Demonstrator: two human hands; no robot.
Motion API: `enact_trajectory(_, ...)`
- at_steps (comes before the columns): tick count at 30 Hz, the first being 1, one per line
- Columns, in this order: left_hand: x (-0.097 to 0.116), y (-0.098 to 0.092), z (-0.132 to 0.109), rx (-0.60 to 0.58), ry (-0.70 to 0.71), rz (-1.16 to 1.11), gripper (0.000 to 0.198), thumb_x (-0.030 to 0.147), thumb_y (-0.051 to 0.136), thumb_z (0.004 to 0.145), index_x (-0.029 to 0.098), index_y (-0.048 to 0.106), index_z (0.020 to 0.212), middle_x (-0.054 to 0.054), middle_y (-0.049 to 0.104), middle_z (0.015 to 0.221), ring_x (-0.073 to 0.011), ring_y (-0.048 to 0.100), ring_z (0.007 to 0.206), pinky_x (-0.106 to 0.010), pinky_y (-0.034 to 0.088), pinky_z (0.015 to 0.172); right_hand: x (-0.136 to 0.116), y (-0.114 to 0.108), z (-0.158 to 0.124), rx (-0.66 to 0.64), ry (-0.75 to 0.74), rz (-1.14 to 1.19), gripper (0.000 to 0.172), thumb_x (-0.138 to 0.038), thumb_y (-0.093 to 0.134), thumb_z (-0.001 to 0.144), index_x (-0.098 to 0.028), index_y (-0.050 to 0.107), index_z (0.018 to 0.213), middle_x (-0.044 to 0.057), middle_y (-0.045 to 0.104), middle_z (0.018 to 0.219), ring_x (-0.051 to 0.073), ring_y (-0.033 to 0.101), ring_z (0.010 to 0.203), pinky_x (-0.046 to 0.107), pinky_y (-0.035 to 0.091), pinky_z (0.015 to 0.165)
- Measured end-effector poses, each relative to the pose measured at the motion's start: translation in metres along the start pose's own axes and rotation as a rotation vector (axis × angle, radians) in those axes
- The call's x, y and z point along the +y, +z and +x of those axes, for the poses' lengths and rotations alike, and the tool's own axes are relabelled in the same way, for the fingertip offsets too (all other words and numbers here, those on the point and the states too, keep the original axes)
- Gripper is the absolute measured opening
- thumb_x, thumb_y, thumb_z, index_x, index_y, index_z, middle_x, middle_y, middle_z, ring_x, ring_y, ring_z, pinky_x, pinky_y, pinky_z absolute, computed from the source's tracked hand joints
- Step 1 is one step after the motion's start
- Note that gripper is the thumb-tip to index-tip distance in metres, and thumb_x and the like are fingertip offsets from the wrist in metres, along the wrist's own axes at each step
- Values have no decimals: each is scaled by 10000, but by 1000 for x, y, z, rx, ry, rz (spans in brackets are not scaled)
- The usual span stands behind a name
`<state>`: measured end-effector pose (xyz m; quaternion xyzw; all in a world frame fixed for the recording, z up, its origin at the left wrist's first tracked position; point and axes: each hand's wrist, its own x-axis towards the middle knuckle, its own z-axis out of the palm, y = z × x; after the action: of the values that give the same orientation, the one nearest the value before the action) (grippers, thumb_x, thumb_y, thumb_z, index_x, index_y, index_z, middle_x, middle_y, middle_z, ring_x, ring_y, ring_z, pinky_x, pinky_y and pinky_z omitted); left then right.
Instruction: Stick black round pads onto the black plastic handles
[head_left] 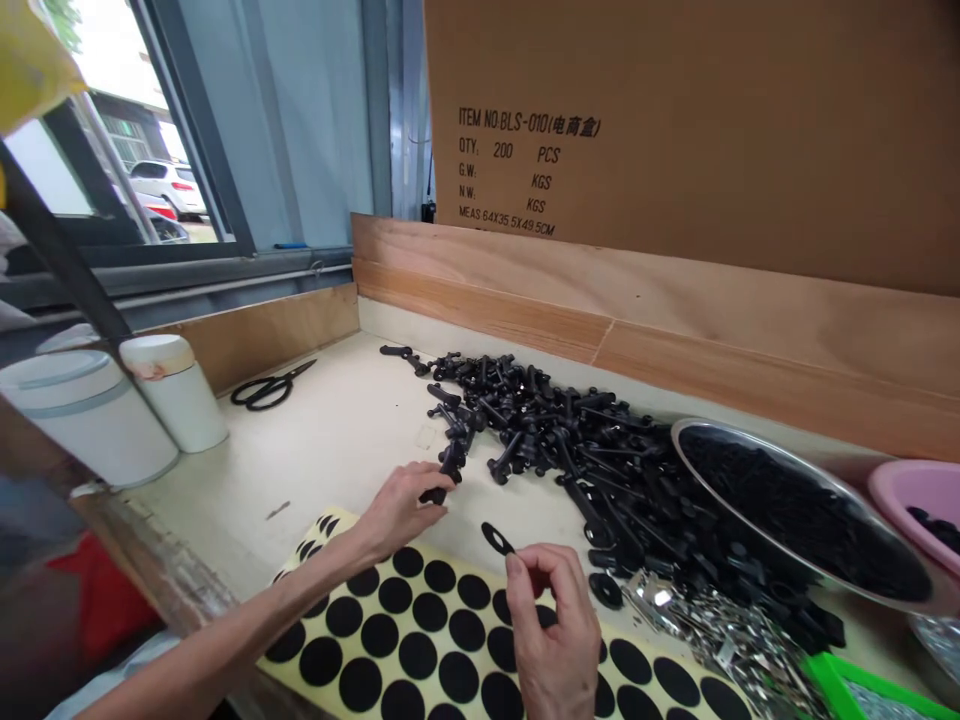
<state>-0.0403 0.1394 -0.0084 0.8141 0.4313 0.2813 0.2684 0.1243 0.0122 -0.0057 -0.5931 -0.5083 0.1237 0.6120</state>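
My left hand (pixel 397 510) grips a black plastic bolt-shaped part (pixel 442 478) at the near edge of a large pile of similar black parts (pixel 562 440). My right hand (pixel 551 622) pinches a flat black rubber ring (pixel 497 538) between thumb and finger. Beneath both hands lies a cream sheet of black adhesive dots (pixel 416 640). A loose black round washer (pixel 605 590) sits just beyond my right hand. Silvery metal pieces (pixel 720 630) lie heaped to its right.
A steel bowl (pixel 795 478) full of small black parts stands right of the pile, with a pink basin (pixel 919 490) beyond it. Black scissors (pixel 268 390) and white containers (pixel 90 420) stand left. A green-edged tray (pixel 847 690) sits front right. A wooden board (pixel 750 360) and carton (pixel 675 130) rise behind.
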Motion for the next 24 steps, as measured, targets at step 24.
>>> enact_trajectory(24, 55, 34, -90, 551, -586, -1742, 368, 211, 811, 656, 188, 661, 992, -85, 653, 1175, -224, 579, 1144, -312, 435, 997, 3, 39, -16, -168, 542, 472, 599, -413, 740, 726, -243, 422, 1205, 51, 637, 1044, 205, 626, 960, 310, 545, 768)
